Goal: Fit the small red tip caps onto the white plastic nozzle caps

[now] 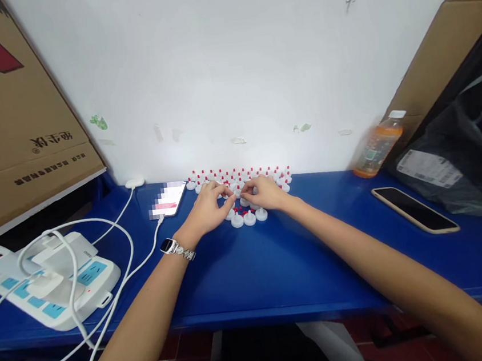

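Note:
My left hand [215, 202] and my right hand [266, 192] meet over a cluster of small caps at the back of the blue table. Thumb and fingers of both are pinched around a white nozzle cap [238, 193] between them; its details are too small to make out. Behind my hands stand rows of white caps with red tips [212, 176]. Nearer to me are several white caps without red tips, one a white cap [249, 218] in the front row. Small loose red tips [244, 210] lie between these and my fingers, partly hidden by them.
A charging phone [169, 199] lies left of the caps. White cables run to a power strip [92, 279] at the left. To the right are another phone [414, 209], an orange drink bottle [377, 146] and a dark plastic bag [457, 152]. A white wall [234, 78] rises behind.

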Motion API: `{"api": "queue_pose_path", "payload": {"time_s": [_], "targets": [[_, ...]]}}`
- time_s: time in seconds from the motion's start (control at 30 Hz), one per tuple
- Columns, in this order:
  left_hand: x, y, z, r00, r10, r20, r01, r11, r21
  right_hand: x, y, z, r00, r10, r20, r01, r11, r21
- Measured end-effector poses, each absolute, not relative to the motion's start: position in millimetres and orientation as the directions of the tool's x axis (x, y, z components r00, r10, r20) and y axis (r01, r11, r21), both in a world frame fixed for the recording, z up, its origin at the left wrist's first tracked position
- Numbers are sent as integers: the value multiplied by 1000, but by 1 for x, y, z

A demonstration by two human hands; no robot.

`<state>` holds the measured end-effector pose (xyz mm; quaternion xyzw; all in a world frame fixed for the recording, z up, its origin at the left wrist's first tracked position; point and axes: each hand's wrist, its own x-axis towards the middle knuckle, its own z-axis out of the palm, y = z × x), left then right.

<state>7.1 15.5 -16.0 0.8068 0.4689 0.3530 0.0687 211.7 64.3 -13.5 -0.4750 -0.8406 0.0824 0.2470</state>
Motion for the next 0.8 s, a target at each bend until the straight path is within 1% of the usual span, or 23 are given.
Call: {"api": "queue_pose_path", "payload": {"time_s": [0.13, 0.27, 0.37, 0.43, 0.5, 0.57, 0.63, 0.7, 0.73, 0.8], "targets": [[6, 15, -14, 299, 801, 518, 709, -550, 442, 207, 76, -10, -330, 870, 366, 783, 469, -410], [5, 16, -14, 295, 799, 524, 708, -551, 441, 195, 89, -9, -252, 917, 309, 843, 365, -394], [4, 17, -15, 303, 802, 515, 701, -553, 449, 187, 94, -9, -249, 929, 273, 859, 342, -381], [3, 17, -15, 304, 807, 507, 702, -549, 453, 185, 94, -8, -248, 923, 295, 853, 352, -386], [3, 16, -15, 302, 807, 508, 700, -550, 457, 186, 89, -7, -243, 895, 373, 834, 389, -392], [3, 15, -13, 301, 801, 517, 692, -557, 459, 190, 81, -3, -234, 849, 474, 778, 456, -432], [4, 14, -11, 293, 790, 539, 683, -567, 460, 196, 69, 0, -238, 815, 528, 665, 533, -523], [7, 12, -8, 285, 771, 569, 669, -585, 458, 204, 54, 2, -266, 805, 531, 525, 583, -620], [9, 10, -7, 285, 762, 581, 660, -596, 458, 207, 46, 2, -287, 800, 527, 476, 596, -646], [13, 8, -6, 297, 752, 589, 642, -614, 459, 212, 31, 1, -320, 786, 529, 445, 617, -649]]}}
